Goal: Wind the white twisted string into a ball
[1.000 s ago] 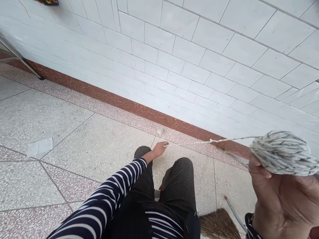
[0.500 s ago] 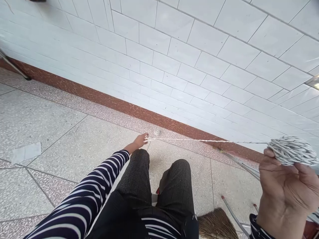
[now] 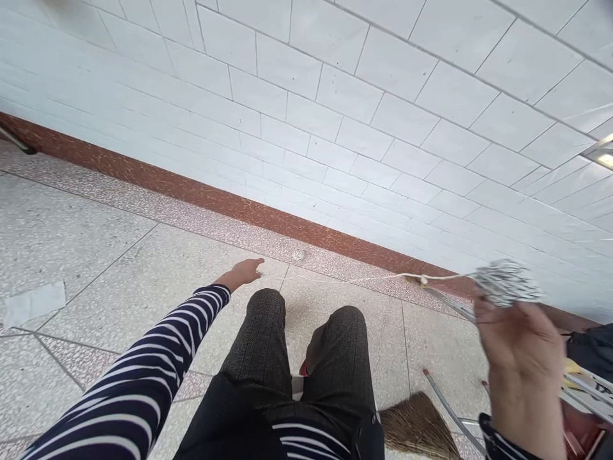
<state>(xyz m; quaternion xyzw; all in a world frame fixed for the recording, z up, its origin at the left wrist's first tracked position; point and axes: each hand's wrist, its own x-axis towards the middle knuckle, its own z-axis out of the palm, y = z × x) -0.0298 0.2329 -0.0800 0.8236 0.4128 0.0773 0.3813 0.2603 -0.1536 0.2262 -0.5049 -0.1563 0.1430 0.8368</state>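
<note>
Right hand [image 3: 520, 332] is up beside the knees [image 3: 306, 319], fingers wrapped around a ball of speckled yarn [image 3: 506, 282]. A strand [image 3: 354, 279] runs from the ball across above the knees to the left hand [image 3: 243, 272], stretched out beyond them; whether it pinches the strand, I cannot tell. A broom [image 3: 416, 425] lies below the right hand.

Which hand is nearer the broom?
Right. The right hand holds the yarn ball just above and right of the broom; the left hand is stretched out far across the floor.

Navy-white striped sleeve [image 3: 158, 358], seemingly grey-white flecked yarn ball [image 3: 507, 282], red-brown skirting [image 3: 191, 191]
</note>
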